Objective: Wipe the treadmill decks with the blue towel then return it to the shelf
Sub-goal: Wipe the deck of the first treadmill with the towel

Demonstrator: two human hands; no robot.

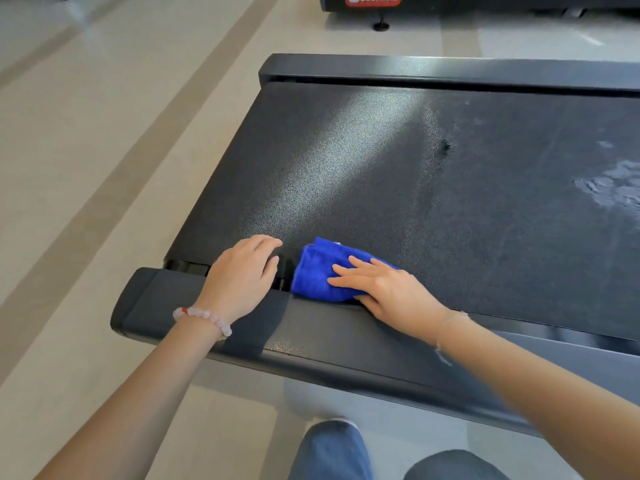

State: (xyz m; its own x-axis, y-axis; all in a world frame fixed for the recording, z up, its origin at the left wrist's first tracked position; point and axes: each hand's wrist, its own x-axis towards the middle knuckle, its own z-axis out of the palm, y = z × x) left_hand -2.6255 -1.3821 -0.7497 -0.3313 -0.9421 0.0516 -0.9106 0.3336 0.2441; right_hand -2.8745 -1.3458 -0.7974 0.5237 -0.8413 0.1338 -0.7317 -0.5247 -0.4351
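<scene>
Your R hand (384, 292) lies flat on the blue towel (318, 271). Its fingers (349, 271) are straight and spread, pressing down on the cloth w/o curling round it, so released, not grasping. The towel is bunched/folded on the treadmill deck (415, 168), at the near edge right where the belt meets the near side rail (311, 334), close to the deck's left end. Most of the cloth sticks out left and far of your fingertips. The thumb sits at the towel's near edge by the rail seam.

Your L hand (242, 271) is just left of the towel, apart from it. The palm is over the rail/belt gap, fingers loosely bent w/ tips on the belt, holding nothing.

Beaded bracelet (204, 318) on L wrist, thin chain (450, 318) on R wrist. Pale worn patch (613, 188) on the belt far right. 2nd treadmill (374, 0) at top edge, pale floor (86, 168) to the left, your jeans knees (332, 452) at bottom.
</scene>
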